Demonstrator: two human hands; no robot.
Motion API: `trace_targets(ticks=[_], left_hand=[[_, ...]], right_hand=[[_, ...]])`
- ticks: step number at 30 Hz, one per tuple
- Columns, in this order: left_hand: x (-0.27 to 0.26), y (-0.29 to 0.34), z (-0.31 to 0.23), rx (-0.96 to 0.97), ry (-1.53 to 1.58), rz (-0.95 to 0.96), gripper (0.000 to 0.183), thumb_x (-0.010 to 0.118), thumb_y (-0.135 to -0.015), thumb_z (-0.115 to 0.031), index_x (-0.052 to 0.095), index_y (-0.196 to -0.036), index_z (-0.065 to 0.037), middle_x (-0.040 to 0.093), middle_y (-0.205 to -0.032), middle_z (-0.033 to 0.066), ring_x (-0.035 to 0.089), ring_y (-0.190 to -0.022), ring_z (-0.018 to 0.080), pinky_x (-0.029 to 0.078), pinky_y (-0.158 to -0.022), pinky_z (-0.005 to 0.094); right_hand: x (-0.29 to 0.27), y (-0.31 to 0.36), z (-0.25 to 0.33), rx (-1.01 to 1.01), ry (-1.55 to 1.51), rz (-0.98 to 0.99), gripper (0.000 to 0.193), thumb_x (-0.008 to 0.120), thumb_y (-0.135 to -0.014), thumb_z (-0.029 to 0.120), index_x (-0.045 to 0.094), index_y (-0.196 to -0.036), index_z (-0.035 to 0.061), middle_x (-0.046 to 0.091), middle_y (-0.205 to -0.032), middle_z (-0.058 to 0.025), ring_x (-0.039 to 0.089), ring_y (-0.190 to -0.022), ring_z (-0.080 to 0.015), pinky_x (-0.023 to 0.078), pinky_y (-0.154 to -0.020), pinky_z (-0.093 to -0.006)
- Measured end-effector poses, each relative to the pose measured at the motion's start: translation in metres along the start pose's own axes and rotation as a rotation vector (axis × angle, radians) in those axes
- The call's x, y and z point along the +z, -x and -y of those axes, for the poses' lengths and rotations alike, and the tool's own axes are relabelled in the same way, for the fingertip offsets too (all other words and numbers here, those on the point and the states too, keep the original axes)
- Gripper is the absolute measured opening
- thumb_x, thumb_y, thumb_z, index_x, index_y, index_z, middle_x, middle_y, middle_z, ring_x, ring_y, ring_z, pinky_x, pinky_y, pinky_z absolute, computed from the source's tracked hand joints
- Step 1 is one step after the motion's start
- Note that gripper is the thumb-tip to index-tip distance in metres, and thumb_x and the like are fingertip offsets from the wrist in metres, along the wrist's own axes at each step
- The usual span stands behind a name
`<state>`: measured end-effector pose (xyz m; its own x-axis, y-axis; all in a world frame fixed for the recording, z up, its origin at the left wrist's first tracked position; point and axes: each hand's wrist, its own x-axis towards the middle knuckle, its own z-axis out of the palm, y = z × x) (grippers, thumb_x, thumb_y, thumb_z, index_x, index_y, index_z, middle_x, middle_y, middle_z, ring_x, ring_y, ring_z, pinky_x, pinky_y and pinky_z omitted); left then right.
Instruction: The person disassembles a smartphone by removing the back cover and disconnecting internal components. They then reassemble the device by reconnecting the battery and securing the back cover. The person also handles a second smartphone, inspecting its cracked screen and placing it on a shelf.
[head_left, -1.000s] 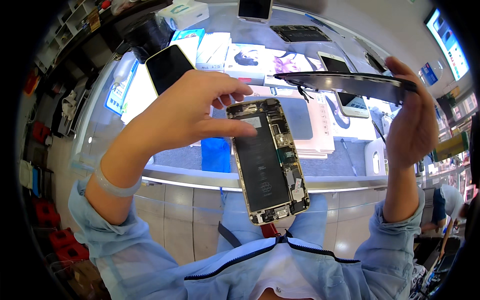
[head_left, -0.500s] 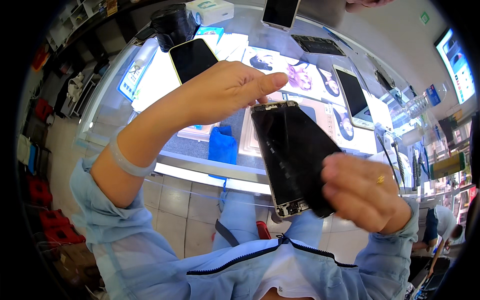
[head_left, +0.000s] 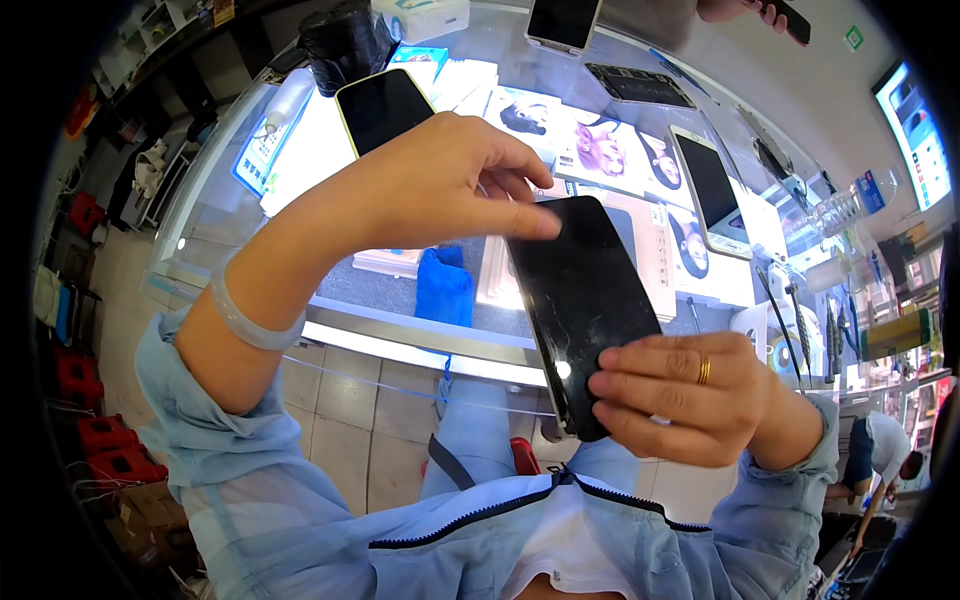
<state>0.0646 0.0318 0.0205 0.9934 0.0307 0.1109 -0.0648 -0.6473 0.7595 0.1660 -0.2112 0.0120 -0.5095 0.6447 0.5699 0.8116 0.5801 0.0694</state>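
A smartphone (head_left: 580,290) with a black, scuffed-looking front is held tilted above the near edge of the glass counter. My left hand (head_left: 475,190) is at its upper left corner. The thumb lies over the screen's top end, and the bent fingers sit beyond the top edge, partly hidden. Along the lower right side, my right hand (head_left: 690,395) grips the phone, fingertips on the dark glass and thumb out of sight. The black screen panel covers the phone's inside. Beneath the phone, pink-beige boxes (head_left: 660,270) show inside the lit counter.
Elsewhere on the counter (head_left: 220,200) lie a yellow-edged phone (head_left: 385,110), a white phone (head_left: 710,190) and an opened phone (head_left: 640,87). A blue cloth (head_left: 443,288) is left of the held phone. Cables and thin tools (head_left: 830,330) stand at right. Another person's hand (head_left: 770,12) holds a phone at the far side.
The screen panel, earlier shifted right with the phone's inner ends exposed, now lies over the body. My left thumb has come down onto its top end; my right hand has moved slightly left.
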Motion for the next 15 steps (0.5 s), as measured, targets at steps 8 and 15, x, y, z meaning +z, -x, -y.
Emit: trace_targets(ticks=[8,15], left_hand=[[-0.003,0.001,0.008,0.159,-0.167,0.072,0.059,0.084,-0.056,-0.024,0.063,-0.106,-0.001,0.062,-0.090,0.0072,0.057,-0.079,0.0161,0.048,-0.073,0.0284],[0.002,-0.002,0.011,0.210,-0.218,0.031,0.059,0.085,-0.052,-0.016,0.064,-0.105,-0.001,0.059,-0.084,0.0050,0.054,-0.073,0.0145,0.046,-0.068,0.0269]], right_hand=[[-0.007,-0.007,-0.005,0.365,-0.134,0.331,0.058,0.072,-0.067,0.044,0.059,-0.107,0.0049,0.053,-0.116,-0.0188,0.054,-0.105,-0.0389,0.047,-0.087,-0.0438],[-0.001,0.000,0.001,0.447,-0.106,0.246,0.072,0.079,-0.054,0.049,0.061,-0.109,0.0052,0.051,-0.121,-0.0229,0.050,-0.112,-0.0447,0.044,-0.092,-0.0459]])
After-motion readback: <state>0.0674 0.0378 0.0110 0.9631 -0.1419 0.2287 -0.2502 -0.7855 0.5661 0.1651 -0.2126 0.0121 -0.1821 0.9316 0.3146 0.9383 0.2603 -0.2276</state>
